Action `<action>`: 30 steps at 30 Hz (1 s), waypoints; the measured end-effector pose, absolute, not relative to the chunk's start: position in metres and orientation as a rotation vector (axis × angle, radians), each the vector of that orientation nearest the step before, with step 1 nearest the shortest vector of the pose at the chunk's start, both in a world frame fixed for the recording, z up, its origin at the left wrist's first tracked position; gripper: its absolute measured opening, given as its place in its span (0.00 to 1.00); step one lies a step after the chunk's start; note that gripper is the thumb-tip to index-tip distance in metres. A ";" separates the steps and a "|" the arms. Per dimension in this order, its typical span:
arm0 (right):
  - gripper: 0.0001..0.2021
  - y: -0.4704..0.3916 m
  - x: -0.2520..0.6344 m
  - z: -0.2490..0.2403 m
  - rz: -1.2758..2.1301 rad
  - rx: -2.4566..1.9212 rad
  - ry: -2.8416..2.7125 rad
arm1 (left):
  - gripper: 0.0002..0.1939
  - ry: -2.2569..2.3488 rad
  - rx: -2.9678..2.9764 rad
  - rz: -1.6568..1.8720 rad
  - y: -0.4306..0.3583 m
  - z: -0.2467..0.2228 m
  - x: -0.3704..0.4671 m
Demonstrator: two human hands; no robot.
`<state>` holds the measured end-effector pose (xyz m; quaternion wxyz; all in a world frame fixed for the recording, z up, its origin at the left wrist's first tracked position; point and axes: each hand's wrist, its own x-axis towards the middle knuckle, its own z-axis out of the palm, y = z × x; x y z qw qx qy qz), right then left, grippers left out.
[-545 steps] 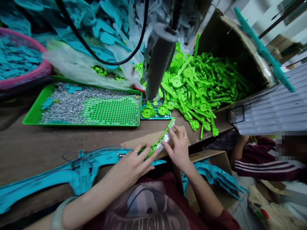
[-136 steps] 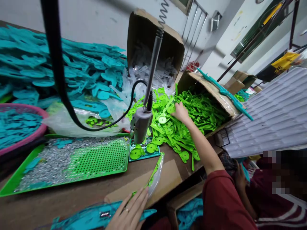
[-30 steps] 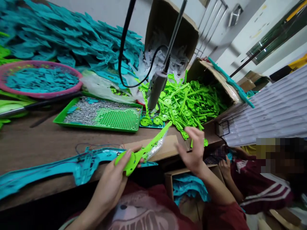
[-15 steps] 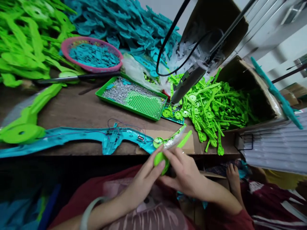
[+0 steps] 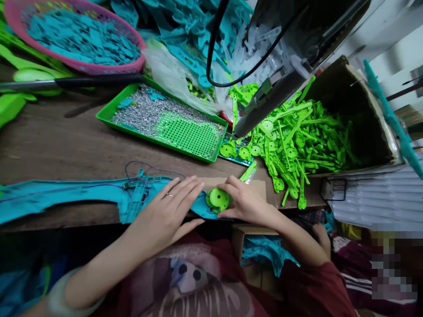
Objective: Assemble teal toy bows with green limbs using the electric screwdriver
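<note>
A long blue plastic bow-shaped shell with thin wires lies along the table's front edge. My left hand, fingers stretched out and a ring on one, rests flat across it right of its grip section. My right hand closes its fingers on a green plastic limb piece with a round wheel end. That wheel end sits at the shell's right end. The piece's far tip and some clear plastic show past my right knuckles. My right fingertips are partly hidden behind the wheel.
A green tray of small metal screws stands behind the shell. A grey electric screwdriver hangs over piled green parts near a cardboard box. At the back left is a pink basket of blue pieces. Another person's arm is at right.
The green limb piece has moved from between both hands near my body onto the shell's right end. My left hand has let go of it and spread flat on the shell, farther left.
</note>
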<state>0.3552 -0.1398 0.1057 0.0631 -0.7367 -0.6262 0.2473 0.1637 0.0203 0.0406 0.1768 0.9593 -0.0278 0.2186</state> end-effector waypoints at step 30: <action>0.28 -0.156 0.381 0.153 0.331 -1.382 -0.759 | 0.24 -0.447 2.527 0.713 0.002 0.011 0.173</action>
